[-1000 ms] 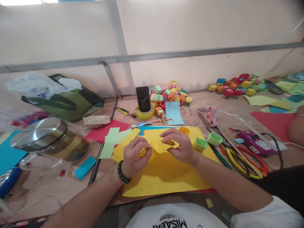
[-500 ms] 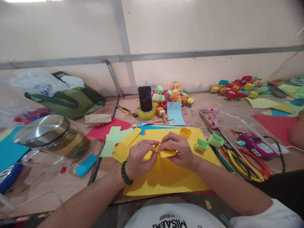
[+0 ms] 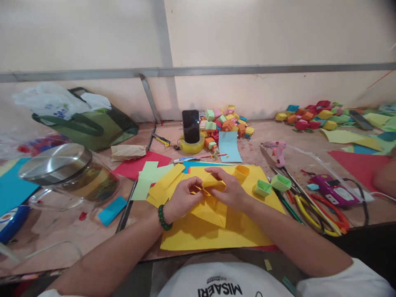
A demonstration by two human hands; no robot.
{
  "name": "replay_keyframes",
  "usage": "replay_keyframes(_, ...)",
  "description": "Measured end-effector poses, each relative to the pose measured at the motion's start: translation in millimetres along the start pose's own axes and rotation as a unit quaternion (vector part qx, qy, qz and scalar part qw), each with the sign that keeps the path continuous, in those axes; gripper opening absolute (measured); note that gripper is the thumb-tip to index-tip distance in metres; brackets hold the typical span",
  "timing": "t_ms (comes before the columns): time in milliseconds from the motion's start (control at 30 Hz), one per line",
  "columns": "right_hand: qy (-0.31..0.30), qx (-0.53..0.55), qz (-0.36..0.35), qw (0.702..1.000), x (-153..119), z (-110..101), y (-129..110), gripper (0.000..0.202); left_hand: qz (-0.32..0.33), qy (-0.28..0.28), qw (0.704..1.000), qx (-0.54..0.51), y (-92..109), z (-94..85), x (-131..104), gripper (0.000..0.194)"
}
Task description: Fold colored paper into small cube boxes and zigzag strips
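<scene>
Between my two hands is a piece of folded yellow paper (image 3: pixel 213 212), its lower flaps spreading toward me over a large yellow sheet (image 3: pixel 247 233). My left hand (image 3: pixel 185 199), with a green bead bracelet at the wrist, pinches its left edge. Curled over the upper right part of the folded paper is my right hand (image 3: pixel 231 190); fingers and thumb close on it. Some of the folds are hidden behind the fingers. Beyond my right hand stands a small open yellow paper box (image 3: pixel 241 173). Two small green paper boxes (image 3: pixel 262 188) sit to its right.
A glass jug (image 3: pixel 74 175) with a metal lid stands at left. Behind are a phone (image 3: pixel 191 126) on a tape roll and a heap of paper cubes (image 3: pixel 227 123). At right lie a pink glue gun (image 3: pixel 277 152), scissors (image 3: pixel 324 214) and another person's hand (image 3: pixel 385 175).
The folded yellow paper has turned in my hands, and its flaps now show below my fingers. My left hand has rolled over and my right fingers have shifted on the paper.
</scene>
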State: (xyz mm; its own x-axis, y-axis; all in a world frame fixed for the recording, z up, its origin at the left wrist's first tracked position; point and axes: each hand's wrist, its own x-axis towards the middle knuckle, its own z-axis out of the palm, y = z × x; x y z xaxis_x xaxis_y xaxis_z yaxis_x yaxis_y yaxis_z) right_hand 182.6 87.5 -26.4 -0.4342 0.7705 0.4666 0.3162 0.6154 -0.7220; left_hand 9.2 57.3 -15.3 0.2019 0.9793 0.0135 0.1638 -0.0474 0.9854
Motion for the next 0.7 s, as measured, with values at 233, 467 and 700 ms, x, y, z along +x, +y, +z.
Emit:
replay_keyframes(233, 0.061, -0.042, -0.099, 0.992, 1.9, -9.2, -4.9, 0.029, -0.078, 0.000, 0.996, -0.033, -1.9, -5.5, 6.7, 0.014)
replay_keyframes(467, 0.051, -0.175, -0.162, 0.970, 3.9, -11.2, -17.1, 0.013, -0.015, 0.054, 0.998, -0.014, -1.9, -1.5, 6.2, 0.013)
replay_keyframes(700, 0.077, -0.190, -0.185, 0.961, 4.2, -2.9, -7.9, 0.008, 0.031, 0.055, 0.998, 0.017, -3.0, -0.7, 3.4, 0.011)
